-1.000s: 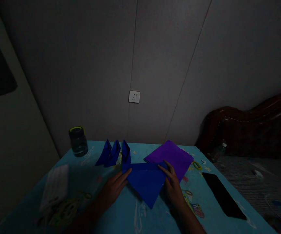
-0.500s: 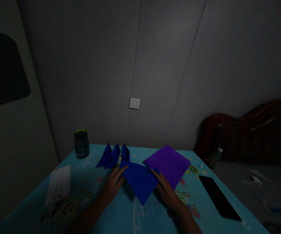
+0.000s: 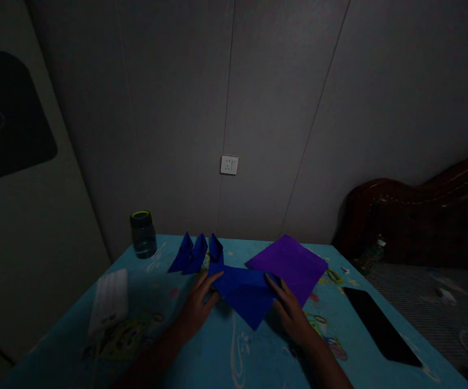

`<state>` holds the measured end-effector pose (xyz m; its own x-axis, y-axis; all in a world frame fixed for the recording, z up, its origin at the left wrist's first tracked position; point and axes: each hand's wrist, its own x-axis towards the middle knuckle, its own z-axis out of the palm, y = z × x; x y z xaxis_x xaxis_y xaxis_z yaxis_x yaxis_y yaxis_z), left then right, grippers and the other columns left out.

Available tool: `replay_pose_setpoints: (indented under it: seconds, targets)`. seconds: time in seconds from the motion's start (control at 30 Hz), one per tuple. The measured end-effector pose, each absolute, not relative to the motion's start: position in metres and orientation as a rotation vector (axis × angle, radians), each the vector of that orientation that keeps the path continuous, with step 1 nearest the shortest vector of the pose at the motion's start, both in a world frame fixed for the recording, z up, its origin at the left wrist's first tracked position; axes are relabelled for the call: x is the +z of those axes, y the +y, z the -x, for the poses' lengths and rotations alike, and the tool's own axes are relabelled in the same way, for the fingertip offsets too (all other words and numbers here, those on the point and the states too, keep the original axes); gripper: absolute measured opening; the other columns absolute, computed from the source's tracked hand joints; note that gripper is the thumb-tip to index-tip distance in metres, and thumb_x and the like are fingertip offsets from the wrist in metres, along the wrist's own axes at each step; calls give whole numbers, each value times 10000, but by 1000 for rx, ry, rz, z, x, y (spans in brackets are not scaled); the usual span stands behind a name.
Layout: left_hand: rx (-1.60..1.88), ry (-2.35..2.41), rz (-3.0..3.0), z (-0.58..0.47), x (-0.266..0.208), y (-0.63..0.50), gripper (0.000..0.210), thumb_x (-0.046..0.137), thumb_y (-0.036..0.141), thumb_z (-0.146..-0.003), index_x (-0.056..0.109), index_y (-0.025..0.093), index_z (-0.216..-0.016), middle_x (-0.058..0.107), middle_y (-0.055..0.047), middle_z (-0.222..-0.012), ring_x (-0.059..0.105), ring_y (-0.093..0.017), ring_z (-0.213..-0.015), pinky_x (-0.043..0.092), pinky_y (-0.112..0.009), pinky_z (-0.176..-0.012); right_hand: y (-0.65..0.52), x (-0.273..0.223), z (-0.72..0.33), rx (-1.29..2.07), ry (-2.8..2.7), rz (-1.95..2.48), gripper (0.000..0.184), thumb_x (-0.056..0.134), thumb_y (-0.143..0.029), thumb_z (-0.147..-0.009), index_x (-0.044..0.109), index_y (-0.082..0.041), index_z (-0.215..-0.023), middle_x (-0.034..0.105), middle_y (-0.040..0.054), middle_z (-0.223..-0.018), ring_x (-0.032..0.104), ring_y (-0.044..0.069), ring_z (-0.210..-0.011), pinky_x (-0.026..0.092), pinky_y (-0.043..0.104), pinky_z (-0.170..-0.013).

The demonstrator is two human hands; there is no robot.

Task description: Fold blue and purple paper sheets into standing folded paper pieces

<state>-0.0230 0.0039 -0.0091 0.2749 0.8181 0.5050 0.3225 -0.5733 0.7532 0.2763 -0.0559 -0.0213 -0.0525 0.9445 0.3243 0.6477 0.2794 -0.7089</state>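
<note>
A sheet of blue paper (image 3: 247, 294), folded to a point toward me, is held between my hands just above the table. My left hand (image 3: 200, 302) pinches its left corner, thumb below and fingers on top. At the right corner, my right hand (image 3: 289, 309) grips the paper the same way. Behind the sheet stand three folded blue paper shapes (image 3: 195, 255) with pointed tops. To the right, partly behind my right hand, lies purple paper (image 3: 293, 265).
The table (image 3: 201, 359) has a patterned light-blue cover. At its back left stands a water bottle (image 3: 142, 235), with a white power strip (image 3: 110, 300) nearer me. A black flat slab (image 3: 380, 324) lies along the right edge. Beyond is a bed with a dark headboard (image 3: 412, 210).
The whole view has shifted slightly, so things sit a little further right and higher. Both hands keep hold of the blue paper, whose near point has swung to the right.
</note>
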Motion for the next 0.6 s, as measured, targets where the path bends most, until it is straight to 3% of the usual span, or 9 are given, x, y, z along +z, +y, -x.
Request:
replay_pose_setpoints:
  seconds: [0.17, 0.37, 0.6]
  targets:
    - [1306, 950, -2033, 22, -7, 1, 328, 550, 277, -915, 687, 254, -1212, 672, -108, -1212, 653, -251, -1131, 534, -386, -961, -57, -13, -276, 453, -1689, 1318, 542, 476, -547, -955, 532, -288, -1427, 519, 108, -1480, 456, 334, -1372, 344, 505, -1137]
    - [1446, 877, -1971, 19, -1, 1, 135, 629, 243, -868, 763, 238, -853, 701, -86, -1152, 666, -242, -1058, 523, -377, -945, -58, -1, -274, 503, -1568, 1209, 424, 545, -511, -941, 685, -286, -1272, 670, 109, -1269, 613, 296, -1170, 468, 430, -1017]
    - [1446, 908, -1816, 13, 2, 2, 199, 598, 291, -892, 739, 232, -1018, 713, -81, -1057, 709, -219, -927, 583, -333, -794, -58, 11, -264, 663, -1388, 1213, 380, 643, -509, -885, 759, -251, -1137, 717, 110, -1187, 626, 310, -1129, 451, 449, -1020]
